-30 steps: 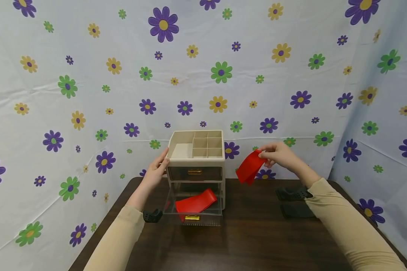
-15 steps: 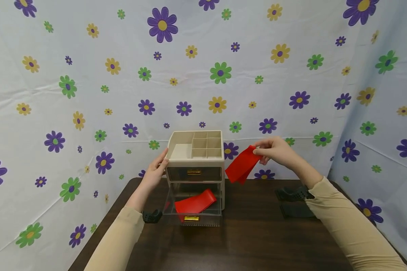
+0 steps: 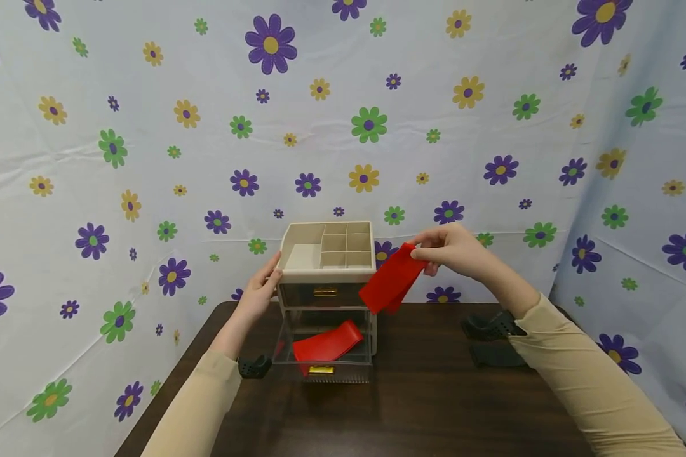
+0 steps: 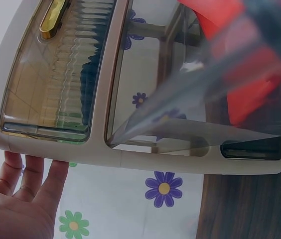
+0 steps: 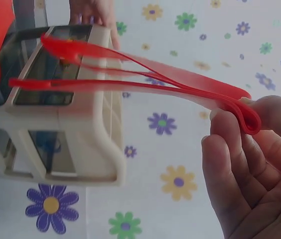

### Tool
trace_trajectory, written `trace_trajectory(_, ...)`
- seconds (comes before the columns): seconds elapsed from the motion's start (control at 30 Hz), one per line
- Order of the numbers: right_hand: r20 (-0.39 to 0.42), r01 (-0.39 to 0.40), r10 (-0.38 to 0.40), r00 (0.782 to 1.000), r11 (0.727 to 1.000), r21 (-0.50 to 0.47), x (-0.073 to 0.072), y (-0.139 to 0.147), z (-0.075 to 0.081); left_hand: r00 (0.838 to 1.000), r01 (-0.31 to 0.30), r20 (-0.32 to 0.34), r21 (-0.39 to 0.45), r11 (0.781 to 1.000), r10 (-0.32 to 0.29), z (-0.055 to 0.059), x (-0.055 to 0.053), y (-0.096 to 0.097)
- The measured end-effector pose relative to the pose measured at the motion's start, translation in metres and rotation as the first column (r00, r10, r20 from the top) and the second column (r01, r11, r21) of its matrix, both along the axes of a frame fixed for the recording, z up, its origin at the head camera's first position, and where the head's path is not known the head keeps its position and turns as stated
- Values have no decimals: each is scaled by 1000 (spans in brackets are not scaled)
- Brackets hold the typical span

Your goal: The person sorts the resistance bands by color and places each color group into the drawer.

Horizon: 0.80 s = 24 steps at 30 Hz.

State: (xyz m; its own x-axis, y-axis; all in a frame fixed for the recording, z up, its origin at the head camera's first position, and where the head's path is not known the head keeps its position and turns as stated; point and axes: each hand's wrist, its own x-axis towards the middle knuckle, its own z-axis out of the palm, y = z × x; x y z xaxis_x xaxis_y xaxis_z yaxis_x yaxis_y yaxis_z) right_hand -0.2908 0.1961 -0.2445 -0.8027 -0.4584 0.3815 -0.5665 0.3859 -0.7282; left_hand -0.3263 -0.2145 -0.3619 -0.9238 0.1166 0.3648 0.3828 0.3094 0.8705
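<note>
My left hand [image 3: 256, 297] holds the front left corner of a cream drawer organizer [image 3: 327, 277], thumb at the front and fingers along the side. The organizer's clear lower drawer [image 3: 351, 373] is pulled out, and a folded red resistance band [image 3: 327, 343] lies in it. My right hand [image 3: 450, 252] pinches another folded red band [image 3: 390, 280] by its upper end. Its loose end hangs down in front of the organizer's right edge, above and right of the drawer. Folded layers of this band [image 5: 145, 85] show edge-on in the right wrist view.
The tinted upper drawer [image 3: 300, 293] is closed. Open compartments [image 3: 334, 242] top the organizer. Black perforated straps [image 3: 488, 327] appear by the right forearm and below the left wrist. A flowered cloth hangs behind the dark wooden table [image 3: 429, 393].
My right hand has moved left with the red band, bringing it from beside the organizer to overlap its right edge. My left hand stays on the organizer.
</note>
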Motion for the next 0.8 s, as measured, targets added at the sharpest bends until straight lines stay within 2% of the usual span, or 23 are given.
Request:
trace_trajectory(0.27, -2, -91, 91, 996, 996, 5, 8, -23, 5, 1000, -17, -18, -21, 1000, 17, 0, 0, 0)
trace_trajectory(0.47, 9, -140, 140, 990, 990, 27, 9, -45, 5, 999, -23, -32, -21, 1000, 23, -1, 1, 0)
trace_trajectory(0.8, 55, -226, 225, 973, 974, 30, 8, -85, -3, 999, -36, -25, -33, 999, 36, 0, 1, 0)
